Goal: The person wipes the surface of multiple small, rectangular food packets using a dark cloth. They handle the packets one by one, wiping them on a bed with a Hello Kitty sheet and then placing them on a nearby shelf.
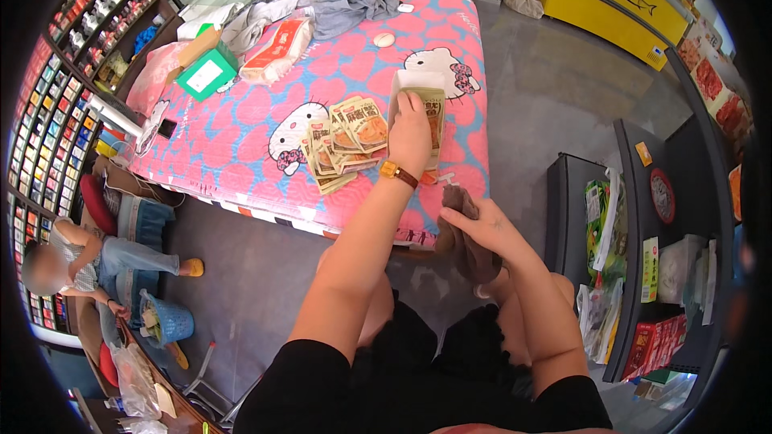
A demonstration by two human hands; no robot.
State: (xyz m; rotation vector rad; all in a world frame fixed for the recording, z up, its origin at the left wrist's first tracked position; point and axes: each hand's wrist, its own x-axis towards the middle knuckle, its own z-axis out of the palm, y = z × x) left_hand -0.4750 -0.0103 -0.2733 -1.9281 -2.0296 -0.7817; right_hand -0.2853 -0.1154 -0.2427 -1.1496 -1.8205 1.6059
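Note:
My left hand [411,132], with a watch on its wrist, reaches over an open white carton [416,79] and its fingers dip inside along the left part. Printed food packets [435,117] stand in the carton; my hand covers some of them, and whether the fingers grip one is hidden. A dark brown cloth [461,241] hangs over the bed's near edge, pinched in my right hand [482,226]. To the left of the carton, several loose food packets [347,138] lie in an overlapping pile on the pink and blue quilted bedspread [253,184].
A green box [208,75], a red-and-white package [280,51], a grey cloth [353,3] and a round pale object [384,40] lie farther back. A person [90,253] sits at left near a blue basket [169,319]. Dark shelving [639,193] stands at right; a yellow freezer [603,0] behind.

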